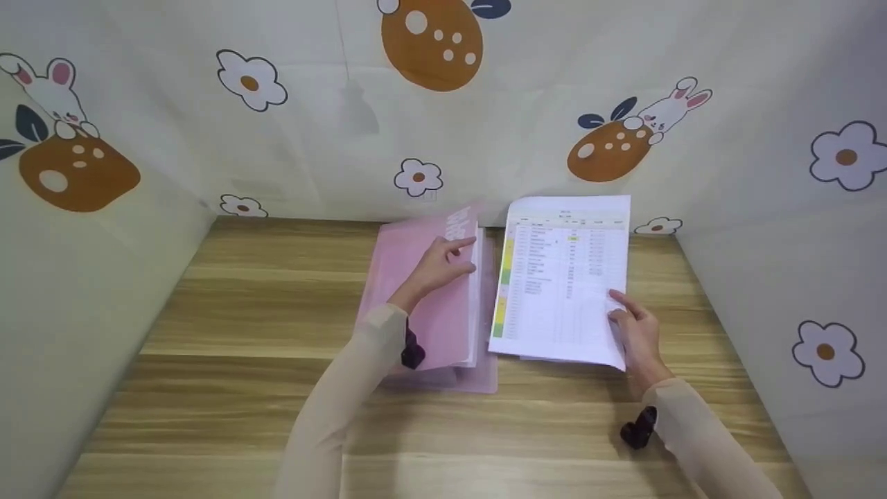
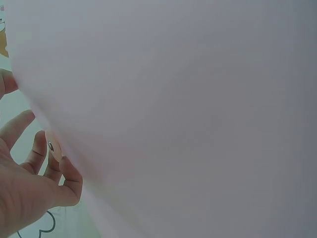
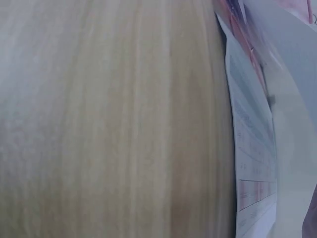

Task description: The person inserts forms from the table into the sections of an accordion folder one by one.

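A pink folder (image 1: 409, 263) with white lettering lies on the table, its cover partly lifted over white pages. My left hand (image 1: 440, 267) reaches across the cover, fingertips at its right edge. In the left wrist view the pink cover (image 2: 173, 119) fills most of the frame, and the left hand (image 2: 34, 183) pinches its edge beside a pale tab with a metal snap (image 2: 51, 147). My right hand (image 1: 637, 333) grips the right edge of a printed sheet (image 1: 554, 305) with a table and coloured side bands. Another paper edge (image 1: 537, 357) shows beneath that sheet.
The wooden table (image 1: 263, 312) is bounded by pale cloth walls (image 1: 312, 138) printed with rabbits, oranges and flowers. The folder lies close to the back wall. In the right wrist view, a paper with red-tinted table rows (image 3: 255, 183) lies beside bare wood grain.
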Available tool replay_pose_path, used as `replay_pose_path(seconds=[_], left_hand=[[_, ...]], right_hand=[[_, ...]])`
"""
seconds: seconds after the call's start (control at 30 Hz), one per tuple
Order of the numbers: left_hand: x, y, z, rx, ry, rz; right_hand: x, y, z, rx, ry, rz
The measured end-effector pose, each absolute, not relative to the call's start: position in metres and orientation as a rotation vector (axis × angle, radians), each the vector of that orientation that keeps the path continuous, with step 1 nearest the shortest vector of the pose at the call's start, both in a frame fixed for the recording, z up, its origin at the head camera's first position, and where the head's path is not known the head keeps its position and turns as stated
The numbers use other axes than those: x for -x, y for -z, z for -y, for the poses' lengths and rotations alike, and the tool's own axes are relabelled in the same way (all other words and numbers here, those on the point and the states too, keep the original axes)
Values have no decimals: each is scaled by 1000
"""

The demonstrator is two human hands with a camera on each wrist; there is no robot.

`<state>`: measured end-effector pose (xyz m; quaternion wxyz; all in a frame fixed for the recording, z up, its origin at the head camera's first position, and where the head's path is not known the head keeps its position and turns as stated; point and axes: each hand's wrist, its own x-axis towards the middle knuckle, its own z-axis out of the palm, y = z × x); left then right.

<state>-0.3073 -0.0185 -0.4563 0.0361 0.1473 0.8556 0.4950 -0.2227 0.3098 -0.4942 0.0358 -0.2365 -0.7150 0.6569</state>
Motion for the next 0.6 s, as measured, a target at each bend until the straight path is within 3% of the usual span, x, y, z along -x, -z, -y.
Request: replay_pose_path(seconds=[0.6], left_hand=[[305, 453, 19, -469, -1532, -2615]], right_hand=[[207, 488, -298, 691, -1918, 2047]])
